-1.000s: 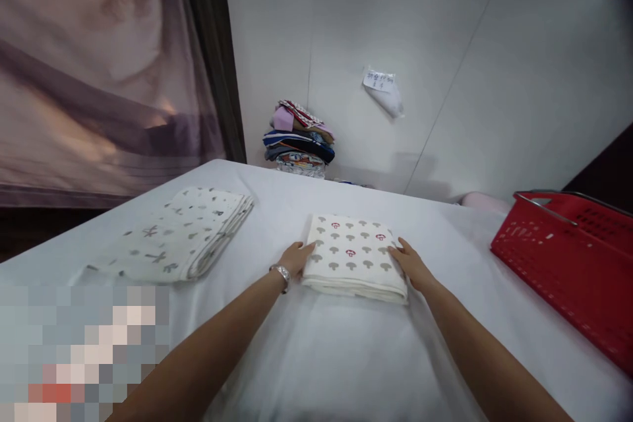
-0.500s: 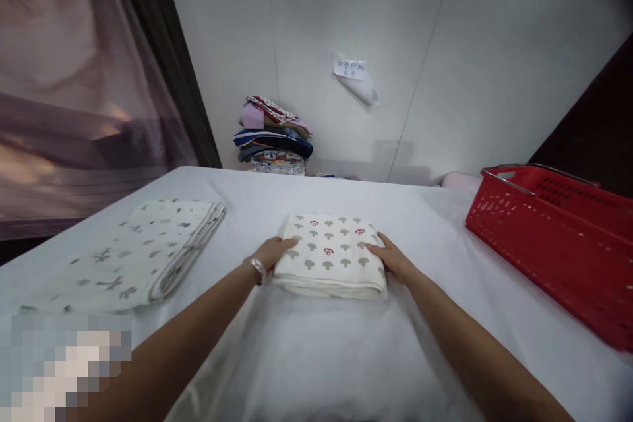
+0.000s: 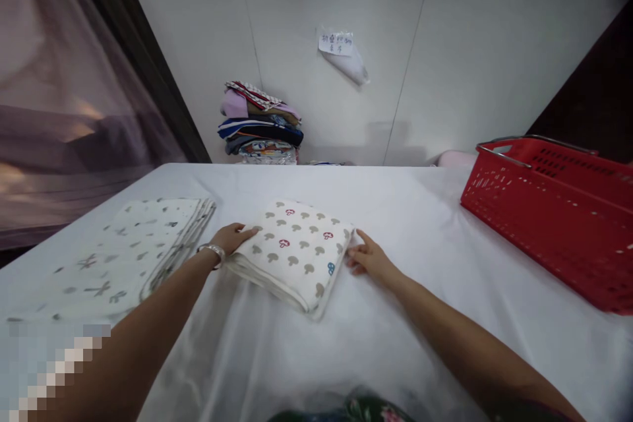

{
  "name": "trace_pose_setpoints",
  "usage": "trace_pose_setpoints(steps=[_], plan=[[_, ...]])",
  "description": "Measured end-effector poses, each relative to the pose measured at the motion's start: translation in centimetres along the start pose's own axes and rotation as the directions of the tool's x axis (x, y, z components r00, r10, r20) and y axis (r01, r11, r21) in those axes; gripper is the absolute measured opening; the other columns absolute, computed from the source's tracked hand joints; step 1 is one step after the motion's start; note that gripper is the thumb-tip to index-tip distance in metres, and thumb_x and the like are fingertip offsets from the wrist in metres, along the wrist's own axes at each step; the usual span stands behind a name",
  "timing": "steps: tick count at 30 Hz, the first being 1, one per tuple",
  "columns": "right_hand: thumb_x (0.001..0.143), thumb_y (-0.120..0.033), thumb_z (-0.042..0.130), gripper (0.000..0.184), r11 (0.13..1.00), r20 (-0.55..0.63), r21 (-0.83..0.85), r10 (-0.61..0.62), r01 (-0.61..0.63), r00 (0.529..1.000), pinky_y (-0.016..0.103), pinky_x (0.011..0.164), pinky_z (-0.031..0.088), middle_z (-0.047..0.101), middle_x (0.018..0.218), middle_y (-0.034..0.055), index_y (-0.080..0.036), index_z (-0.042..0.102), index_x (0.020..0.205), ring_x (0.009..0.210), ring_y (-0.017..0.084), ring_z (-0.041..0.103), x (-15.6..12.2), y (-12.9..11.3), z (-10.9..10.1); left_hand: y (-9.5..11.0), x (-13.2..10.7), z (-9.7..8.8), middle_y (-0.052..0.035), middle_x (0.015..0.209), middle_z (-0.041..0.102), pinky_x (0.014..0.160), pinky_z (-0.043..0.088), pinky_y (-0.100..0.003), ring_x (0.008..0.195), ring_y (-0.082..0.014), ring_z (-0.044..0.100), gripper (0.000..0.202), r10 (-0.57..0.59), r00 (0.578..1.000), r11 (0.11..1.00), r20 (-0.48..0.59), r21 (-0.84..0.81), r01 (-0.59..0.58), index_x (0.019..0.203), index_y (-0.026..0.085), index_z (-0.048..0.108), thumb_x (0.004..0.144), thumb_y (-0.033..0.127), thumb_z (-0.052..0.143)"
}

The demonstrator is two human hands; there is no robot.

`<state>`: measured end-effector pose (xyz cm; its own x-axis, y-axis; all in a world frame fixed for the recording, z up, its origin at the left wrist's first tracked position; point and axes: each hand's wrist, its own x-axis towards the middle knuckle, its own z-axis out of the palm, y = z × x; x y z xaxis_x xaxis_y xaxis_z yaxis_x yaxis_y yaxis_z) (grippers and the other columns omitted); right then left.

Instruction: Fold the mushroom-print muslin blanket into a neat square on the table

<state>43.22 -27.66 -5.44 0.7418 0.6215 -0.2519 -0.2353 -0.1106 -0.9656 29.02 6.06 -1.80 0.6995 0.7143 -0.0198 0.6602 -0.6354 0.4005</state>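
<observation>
One folded cloth [image 3: 291, 247], positioning step

I judge the step to be turning or squaring the cloth on the white table [image 3: 395, 194]; it lies askew between my hands. Left hand [image 3: 232, 239]: pinched on the left corner, thumb on top, fingers mostly hidden, forearm in from lower left. Right hand [image 3: 370, 258]: not closed; index extended to the right corner, other fingers part-curled beside the edge, contact unclear. Next move would call for closing on that edge. Second cloth [image 3: 113, 257] just left of my left grip; red basket [image 3: 548, 211] well right of the right hand.
</observation>
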Motion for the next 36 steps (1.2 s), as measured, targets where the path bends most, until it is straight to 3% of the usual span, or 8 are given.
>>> trace_pose_setpoints(steps=[5, 9, 11, 17, 22, 28, 32, 36], plan=[[0.073, -0.023, 0.056, 0.045, 0.879, -0.097, -0.454, -0.21, 0.144, 0.973, 0.026, 0.056, 0.052, 0.059, 0.11, 0.0084, -0.018, 0.055, 0.118, 0.076, 0.015, 0.06, 3.8, -0.6, -2.7, 2.8, -1.0, -1.2, -0.0167, 0.117, 0.059, 0.092, 0.043, -0.039, 0.107, -0.0292, 0.055, 0.06, 0.214, 0.967, 0.968, -0.14, 0.16, -0.191, 0.115, 0.009, 0.055, 0.075, 0.053, 0.047], [0.067, -0.018, 0.06, 0.047, 0.761, -0.038, -0.613, -0.299, 0.214, 0.954, 0.033, 0.083, 0.047, 0.063, 0.107, 0.0043, -0.021, 0.06, 0.114, 0.085, 0.017, 0.06, 6.2, -1.1, -2.5, 6.2, -4.8, 0.5, -0.0136, 0.124, 0.055, 0.101, 0.036, -0.038, 0.117, -0.0253, 0.048, 0.054, 0.569, 0.811, 0.817, -0.135, 0.199, -0.541, 0.118, 0.012, 0.054, 0.081, 0.05, 0.044], [0.064, -0.013, 0.059, 0.048, 0.751, 0.003, -0.616, -0.3, 0.238, 0.954, 0.033, 0.087, 0.045, 0.065, 0.104, 0.002, -0.023, 0.062, 0.111, 0.089, 0.018, 0.06, 7.0, -1.4, -2.1, 7.0, -6.8, 2.4, -0.013, 0.132, 0.049, 0.104, 0.032, -0.042, 0.124, -0.0259, 0.041, 0.055, 0.644, 0.761, 0.756, -0.078, 0.219, -0.617, 0.123, 0.014, 0.05, 0.082, 0.051, 0.044], [0.069, -0.011, 0.049, 0.044, 0.684, 0.107, -0.618, -0.415, 0.388, 0.903, 0.029, 0.084, 0.045, 0.067, 0.103, -0.0018, -0.027, 0.064, 0.108, 0.091, 0.016, 0.06, 7.9, -1.7, -2.0, 6.2, -9.4, 6.5, -0.0083, 0.141, 0.039, 0.107, 0.025, -0.049, 0.132, -0.0262, 0.031, 0.052, 0.608, 0.794, 0.765, -0.007, 0.272, -0.584, 0.13, 0.021, 0.045, 0.086, 0.048, 0.039], [0.072, -0.009, 0.046, 0.042, 0.527, 0.118, -0.755, -0.477, 0.391, 0.871, 0.029, 0.085, 0.043, 0.066, 0.103, -0.0007, -0.027, 0.066, 0.104, 0.095, 0.017, 0.057, 8.0, -1.0, -2.7, 6.2, -9.4, 6.4, -0.0076, 0.142, 0.037, 0.108, 0.022, -0.048, 0.133, -0.0253, 0.029, 0.052, 0.612, 0.791, 0.754, 0.018, 0.288, -0.59, 0.132, 0.022, 0.043, 0.087, 0.048, 0.038], [0.074, -0.011, 0.047, 0.04, 0.525, 0.138, -0.762, -0.441, 0.38, 0.887, 0.029, 0.088, 0.042, 0.064, 0.107, 0.001, -0.025, 0.063, 0.108, 0.096, 0.016, 0.057, 7.7, -1.1, -2.9, 6.3, -10.0, 5.8, -0.0078, 0.142, 0.038, 0.107, 0.022, -0.048, 0.132, -0.0238, 0.031, 0.049, 0.608, 0.794, 0.776, -0.002, 0.209, -0.595, 0.13, 0.023, 0.043, 0.087, 0.047, 0.04], [0.077, -0.02, 0.051, 0.053, 0.532, 0.112, -0.771, -0.43, 0.351, 0.896, 0.035, 0.092, 0.042, 0.056, 0.122, 0.0072, -0.021, 0.046, 0.13, 0.106, 0.019, 0.053, 6.0, -0.9, -3.1, 5.8, -11.6, 4.9, -0.0098, 0.141, 0.038, 0.106, 0.024, -0.046, 0.13, -0.0238, 0.034, 0.051, 0.689, 0.724, 0.724, -0.034, 0.097, -0.683, 0.13, 0.023, 0.043, 0.086, 0.048, 0.043], [0.079, -0.026, 0.054, 0.053, 0.376, 0.241, -0.789, -0.537, 0.485, 0.809, 0.041, 0.103, 0.031, 0.041, 0.138, 0.0091, -0.021, 0.045, 0.131, 0.127, 0.023, 0.035, 3.4, -0.4, -2.7, 5.4, -13.4, 4.3, -0.0124, 0.142, 0.035, 0.106, 0.023, -0.049, 0.129, -0.0277, 0.034, 0.062, 0.799, 0.601, 0.598, 0.04, 0.061, -0.799, 0.133, 0.023, 0.041, 0.079, 0.052, 0.053]])
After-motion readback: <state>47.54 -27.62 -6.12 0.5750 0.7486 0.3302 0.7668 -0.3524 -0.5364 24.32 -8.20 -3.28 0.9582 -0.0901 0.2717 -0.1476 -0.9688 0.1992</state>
